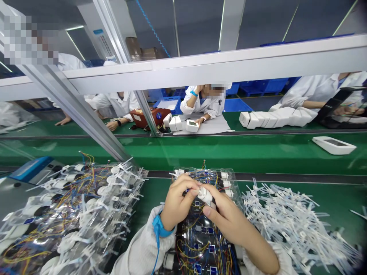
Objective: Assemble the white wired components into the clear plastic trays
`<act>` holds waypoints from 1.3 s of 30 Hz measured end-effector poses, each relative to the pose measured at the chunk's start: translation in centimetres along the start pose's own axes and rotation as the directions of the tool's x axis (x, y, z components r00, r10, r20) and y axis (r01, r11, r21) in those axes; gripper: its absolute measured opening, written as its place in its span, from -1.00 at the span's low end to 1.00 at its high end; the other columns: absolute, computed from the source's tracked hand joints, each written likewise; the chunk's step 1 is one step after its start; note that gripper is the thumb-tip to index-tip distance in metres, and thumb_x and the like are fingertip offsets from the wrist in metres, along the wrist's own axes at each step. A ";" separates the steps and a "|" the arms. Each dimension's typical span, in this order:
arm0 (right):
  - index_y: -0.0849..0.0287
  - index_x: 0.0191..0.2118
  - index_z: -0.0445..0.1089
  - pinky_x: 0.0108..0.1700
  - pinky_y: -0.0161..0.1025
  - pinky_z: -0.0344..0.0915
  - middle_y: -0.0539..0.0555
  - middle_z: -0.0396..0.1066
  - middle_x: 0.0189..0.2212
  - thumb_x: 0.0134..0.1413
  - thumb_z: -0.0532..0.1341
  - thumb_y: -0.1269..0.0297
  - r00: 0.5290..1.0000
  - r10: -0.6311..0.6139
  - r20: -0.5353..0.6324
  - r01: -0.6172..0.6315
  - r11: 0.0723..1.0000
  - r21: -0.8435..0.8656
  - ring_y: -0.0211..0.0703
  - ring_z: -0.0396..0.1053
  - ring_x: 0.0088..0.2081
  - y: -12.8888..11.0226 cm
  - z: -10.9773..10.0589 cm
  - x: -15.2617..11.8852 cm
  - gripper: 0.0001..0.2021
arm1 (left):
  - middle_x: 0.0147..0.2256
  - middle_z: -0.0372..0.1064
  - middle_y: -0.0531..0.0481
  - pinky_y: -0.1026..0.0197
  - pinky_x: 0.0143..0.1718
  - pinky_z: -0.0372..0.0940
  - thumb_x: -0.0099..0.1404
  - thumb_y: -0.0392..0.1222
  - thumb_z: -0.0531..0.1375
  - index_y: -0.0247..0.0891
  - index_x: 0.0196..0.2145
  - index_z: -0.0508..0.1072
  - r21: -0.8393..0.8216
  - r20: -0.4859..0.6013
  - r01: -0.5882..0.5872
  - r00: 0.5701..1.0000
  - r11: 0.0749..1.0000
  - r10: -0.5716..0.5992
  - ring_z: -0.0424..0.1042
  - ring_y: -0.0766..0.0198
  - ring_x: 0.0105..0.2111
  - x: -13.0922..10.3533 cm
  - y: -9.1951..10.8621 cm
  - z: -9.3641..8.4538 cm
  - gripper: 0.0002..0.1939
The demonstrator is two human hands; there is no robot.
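Thumb and fingertips of the left hand (181,196) pinch one end of a white cylindrical part (205,194), while the right hand (226,212) closes its thumb and fingers about the other end. The part is held up over a clear plastic tray (236,182), which lies across the middle of the green worktop (155,187) and reaches its far edge. Dark-bodied components with white caps (225,175) line the tray's right side, and yellow, red and blue wires (186,250) tangle across it. A blue wrist strap (163,227) with a cord circles the left wrist.

Toward the worktop's left edge, more wired components are heaped with white cable ties (94,233) bristling from them; a blue-and-white device (33,170) stands behind. Loose cable ties (289,223) form a pile right of the tray. Beyond the far edge, a white device with a screen (335,145) lies on a green belt (258,152).
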State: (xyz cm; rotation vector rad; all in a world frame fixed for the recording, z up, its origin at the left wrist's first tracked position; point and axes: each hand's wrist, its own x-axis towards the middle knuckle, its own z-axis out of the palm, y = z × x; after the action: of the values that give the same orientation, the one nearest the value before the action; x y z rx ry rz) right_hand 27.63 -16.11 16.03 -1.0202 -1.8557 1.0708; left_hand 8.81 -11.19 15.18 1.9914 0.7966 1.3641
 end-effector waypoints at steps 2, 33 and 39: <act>-0.02 0.30 0.16 0.04 -0.04 0.22 0.11 0.37 0.10 0.40 0.07 -0.09 1.000 0.009 0.001 -0.009 0.999 -0.032 0.11 0.35 -0.01 -0.1 0.0 -0.1 -0.52 | -0.27 0.50 0.00 0.04 0.13 0.23 0.40 -0.21 0.19 -0.20 -0.28 0.48 -0.005 -0.001 -0.007 1.000 1.000 0.007 0.48 0.25 -0.22 0.0 0.0 0.1 -0.91; 0.05 0.03 0.24 -0.18 -0.16 0.16 0.03 0.40 -0.18 0.40 0.11 0.08 0.976 0.180 0.118 -0.161 0.975 -0.154 -0.02 0.32 -0.19 -2.1 -0.8 -0.9 -0.77 | -0.39 0.45 0.09 -0.12 0.21 0.17 0.35 -0.34 0.23 -0.20 -0.33 0.47 -0.043 0.008 -0.296 0.955 0.954 0.296 0.51 0.31 -0.34 -0.1 -1.7 0.3 -0.90; 0.10 -0.01 0.25 -0.21 -0.18 0.15 0.01 0.36 -0.26 0.40 0.10 0.09 0.988 0.120 0.101 -0.106 0.985 -0.137 -0.05 0.29 -0.25 -1.4 -0.9 -0.1 -0.78 | -0.40 0.49 0.10 -0.11 0.23 0.12 0.33 -0.37 0.25 -0.17 -0.33 0.52 0.006 0.099 -0.306 0.947 0.952 0.304 0.52 0.31 -0.32 0.6 -1.9 -0.4 -0.88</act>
State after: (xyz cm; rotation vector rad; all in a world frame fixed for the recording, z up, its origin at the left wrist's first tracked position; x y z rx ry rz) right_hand 28.07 -16.43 17.56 -1.1765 -1.9984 1.1011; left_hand 8.30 -9.44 14.24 2.2500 0.4728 1.4174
